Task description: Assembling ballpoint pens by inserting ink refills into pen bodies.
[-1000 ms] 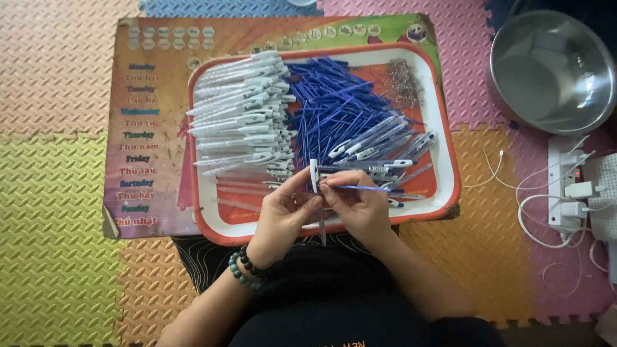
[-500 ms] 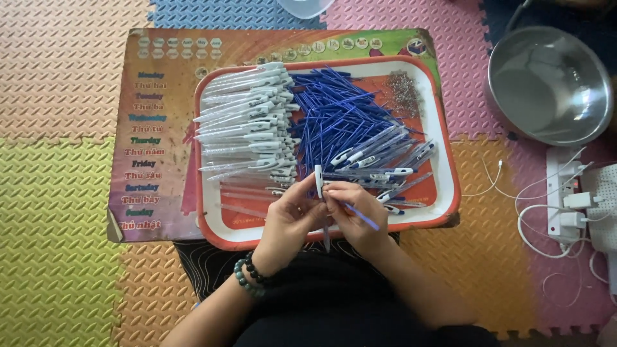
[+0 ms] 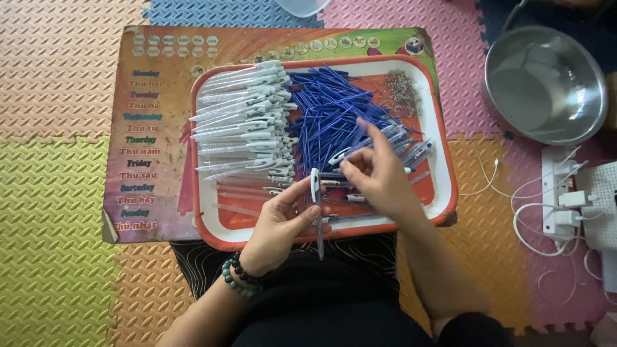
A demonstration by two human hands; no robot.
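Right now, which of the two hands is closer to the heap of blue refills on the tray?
Right. The right hand reaches over the tray, its fingers at the near edge of the blue refills. The left hand sits lower, at the tray's front rim, holding a pen barrel.

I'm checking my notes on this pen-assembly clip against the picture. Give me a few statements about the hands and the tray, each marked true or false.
1. The left hand holds a pen barrel upright between thumb and fingers. True.
2. The right hand rests on the floor mat beside the tray. False: it reaches over the tray, at the loose pen parts near the blue refills.
3. The white pen barrels lie in the tray's left part. True.
4. The metal bowl stands inside the tray. False: it sits on the mat to the tray's upper right.
5. A bead bracelet is on the right wrist. False: it is on the left wrist.
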